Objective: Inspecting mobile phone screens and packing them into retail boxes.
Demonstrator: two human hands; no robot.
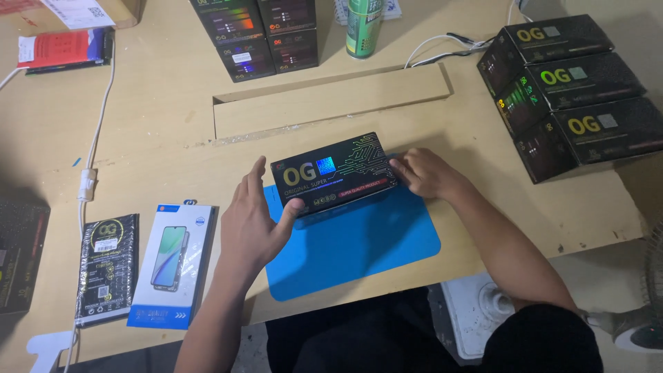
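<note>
A pale wooden worktable [159, 131] fills most of the frame, with a long shallow rectangular recess [331, 103] cut into it above centre. On the table at lower centre lies a flat blue rectangular mat [359, 242].

At the right edge stands a stack of three black cardboard boxes with yellow-green lettering [566, 90], stepped one behind another. At top centre stands a second block of four black boxes with coloured bands [255, 34], and just right of it a green cylindrical spray can [364, 27].

At centre, over the upper edge of the mat, is a flat black rectangular carton with yellow lettering, a small blue square label and a green circuit-line pattern [335, 173]. Both hands hold it by its short ends. The left hand [252, 221] is spread fairly wide, thumb pressed on the carton's lower left corner and fingers raised along its left end. The right hand [428, 173] is curled narrow against the right end, fingertips on the carton's edge.

At lower left lie a white and blue flat package picturing a phone [173, 266] and, just beside it, a black glossy pouch with white stickers [107, 269]. At upper left sits a red and black flat package [65, 50]. A white cable [97, 138] runs down the left side; more white cables [442, 48] lie at upper right.
</note>
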